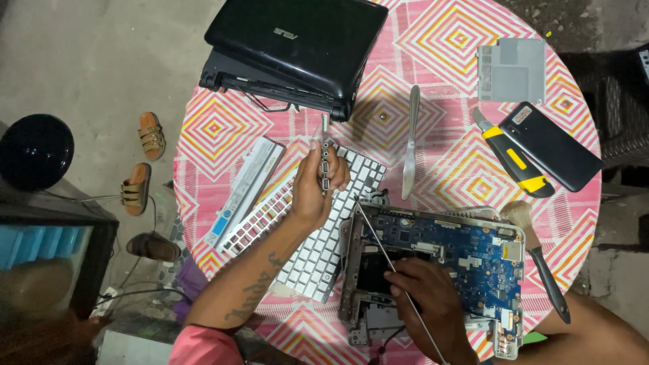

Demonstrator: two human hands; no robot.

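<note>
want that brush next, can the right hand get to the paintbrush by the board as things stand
Probably not at once: the right hand is closed on a thin metal rod over the blue circuit board. The paintbrush lies uncovered just beyond the board's right edge, nothing between them.

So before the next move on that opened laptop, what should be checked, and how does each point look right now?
1. Left hand grips the small metal part: ok.
2. Right hand holds the long thin tool: ok.
3. Tool tip set on a screw: cannot tell.
4. Blue circuit board exposed and unobstructed: ok.
5. White keyboard clear of the board: not ok, it lies against the chassis.
6. Utility knife blade retracted: cannot tell.
</note>
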